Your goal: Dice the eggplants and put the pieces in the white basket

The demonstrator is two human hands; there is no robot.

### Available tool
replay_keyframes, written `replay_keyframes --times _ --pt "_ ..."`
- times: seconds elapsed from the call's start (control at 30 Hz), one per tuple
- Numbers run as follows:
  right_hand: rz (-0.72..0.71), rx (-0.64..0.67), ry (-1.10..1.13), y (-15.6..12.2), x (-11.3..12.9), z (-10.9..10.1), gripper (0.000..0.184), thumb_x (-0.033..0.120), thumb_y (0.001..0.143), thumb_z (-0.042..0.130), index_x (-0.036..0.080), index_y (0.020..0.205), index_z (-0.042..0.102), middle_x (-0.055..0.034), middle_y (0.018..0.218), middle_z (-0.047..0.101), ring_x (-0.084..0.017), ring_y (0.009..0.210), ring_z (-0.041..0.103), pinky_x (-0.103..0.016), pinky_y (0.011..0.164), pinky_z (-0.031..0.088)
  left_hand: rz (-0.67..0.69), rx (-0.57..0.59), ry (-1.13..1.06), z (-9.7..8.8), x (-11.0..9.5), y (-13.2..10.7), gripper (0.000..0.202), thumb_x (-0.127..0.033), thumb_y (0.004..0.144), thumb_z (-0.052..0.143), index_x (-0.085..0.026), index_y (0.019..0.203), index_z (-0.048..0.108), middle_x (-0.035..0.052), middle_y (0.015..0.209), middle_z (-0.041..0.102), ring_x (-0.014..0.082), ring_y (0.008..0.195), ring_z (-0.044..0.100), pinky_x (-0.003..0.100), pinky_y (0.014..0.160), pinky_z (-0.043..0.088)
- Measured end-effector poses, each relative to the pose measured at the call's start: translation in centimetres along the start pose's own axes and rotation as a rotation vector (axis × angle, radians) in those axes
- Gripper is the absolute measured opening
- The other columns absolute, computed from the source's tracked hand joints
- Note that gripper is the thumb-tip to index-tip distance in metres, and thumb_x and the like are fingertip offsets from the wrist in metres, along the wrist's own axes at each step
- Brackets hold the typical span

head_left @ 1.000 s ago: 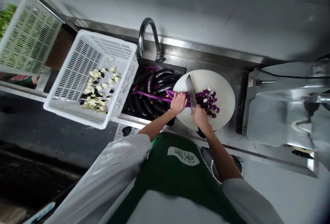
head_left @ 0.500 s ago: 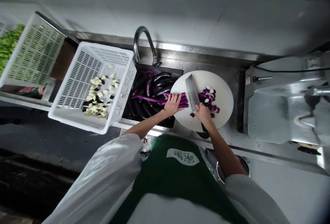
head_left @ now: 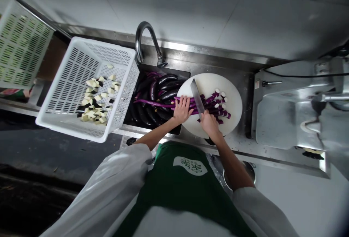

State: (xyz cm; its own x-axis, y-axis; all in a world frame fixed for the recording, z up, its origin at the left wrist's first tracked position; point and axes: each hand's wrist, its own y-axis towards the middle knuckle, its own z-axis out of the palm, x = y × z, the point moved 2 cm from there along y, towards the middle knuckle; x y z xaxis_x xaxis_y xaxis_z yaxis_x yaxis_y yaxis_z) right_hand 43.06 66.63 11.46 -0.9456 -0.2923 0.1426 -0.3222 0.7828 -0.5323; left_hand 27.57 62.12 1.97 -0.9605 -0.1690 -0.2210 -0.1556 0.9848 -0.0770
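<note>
My right hand (head_left: pixel 207 123) is closed round the handle of a cleaver (head_left: pixel 196 97), whose blade lies across a bundle of long purple eggplants (head_left: pixel 160 103) on a round white cutting board (head_left: pixel 231 95). My left hand (head_left: pixel 182 109) presses fingers-down on the bundle just left of the blade. Cut purple pieces (head_left: pixel 219 107) with white ends lie to the right of the blade. The uncut ends of the bundle reach left over the sink (head_left: pixel 156 95), which holds several dark whole eggplants.
A white slotted basket (head_left: pixel 81 66) with pale eggplant chunks (head_left: pixel 95 102) sits left of the sink, another basket (head_left: pixel 19 44) further left. A curved tap (head_left: pixel 144 37) rises behind the sink. A steel machine (head_left: pixel 294 113) stands at the right; a metal bowl (head_left: pixel 245 173) sits below the counter edge.
The cleaver has come down again a little further left along the bundle, and my left hand has edged left with it. More cut pieces lie right of the blade. The camera view shifted slightly.
</note>
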Motion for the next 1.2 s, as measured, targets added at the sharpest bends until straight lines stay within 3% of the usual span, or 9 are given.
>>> replay_keyframes --times 0.27,0.47,0.7,0.87,0.97,1.2 --pt "0.011 -0.038 0.035 3.8 2.5 2.1 0.029 0.025 0.109 0.034 0.011 0.126 0.052 -0.022 0.116 0.071 -0.028 0.108 0.071 -0.032 0.086 0.048 0.034 0.019 -0.018 0.7 0.4 1.2 0.068 -0.046 0.109 0.024 -0.006 0.164 0.027 0.021 0.163 0.038 0.035 0.158 0.024 0.059 0.127 0.019" --pt "-0.001 -0.046 0.046 5.0 1.0 2.2 0.03 0.028 0.109 0.036 0.011 0.125 0.055 -0.0203 0.116 0.072 -0.027 0.109 0.07 -0.03 0.088 0.046 0.047 0.01 -0.02 -0.4 1.3 -0.5 0.084 -0.062 0.103 0.036 -0.009 0.166 0.021 0.0211 0.17 0.022 0.0394 0.161 0.008 0.066 0.125 0.016" --pt "-0.011 -0.032 -0.016 4.0 -1.5 0.9 0.032 0.031 0.108 0.037 0.012 0.122 0.058 -0.0189 0.111 0.072 -0.028 0.106 0.069 -0.03 0.083 0.045 0.086 0.056 -0.009 0.3 0.9 -0.2 0.085 -0.061 0.1 0.047 -0.011 0.166 0.025 0.0202 0.17 0.022 0.0453 0.159 0.011 0.068 0.122 0.021" --pt "0.006 -0.087 -0.034 1.4 -0.1 0.0 0.032 0.031 0.109 0.034 0.012 0.124 0.055 -0.0189 0.108 0.073 -0.027 0.101 0.071 -0.031 0.082 0.045 -0.007 -0.023 -0.007 0.1 0.6 -0.4 0.089 -0.067 0.102 0.034 -0.01 0.167 0.017 0.02 0.172 0.013 0.0413 0.16 0.006 0.068 0.121 0.023" --pt "-0.011 -0.037 -0.024 0.5 0.9 -0.1 0.03 0.029 0.108 0.034 0.012 0.124 0.055 -0.0191 0.111 0.073 -0.027 0.103 0.071 -0.031 0.083 0.046 -0.021 0.004 -0.004 0.3 0.8 -0.7 0.087 -0.067 0.102 0.031 -0.01 0.167 0.017 0.0196 0.173 0.012 0.0408 0.16 0.006 0.068 0.121 0.024" --pt "0.001 -0.012 0.02 3.0 2.5 1.6 0.028 0.025 0.108 0.036 0.011 0.124 0.054 -0.02 0.116 0.072 -0.027 0.11 0.07 -0.029 0.086 0.046 0.036 0.028 -0.029 1.0 0.7 -0.2 0.081 -0.059 0.104 0.034 -0.009 0.166 0.021 0.0186 0.17 0.024 0.04 0.16 0.012 0.064 0.123 0.025"
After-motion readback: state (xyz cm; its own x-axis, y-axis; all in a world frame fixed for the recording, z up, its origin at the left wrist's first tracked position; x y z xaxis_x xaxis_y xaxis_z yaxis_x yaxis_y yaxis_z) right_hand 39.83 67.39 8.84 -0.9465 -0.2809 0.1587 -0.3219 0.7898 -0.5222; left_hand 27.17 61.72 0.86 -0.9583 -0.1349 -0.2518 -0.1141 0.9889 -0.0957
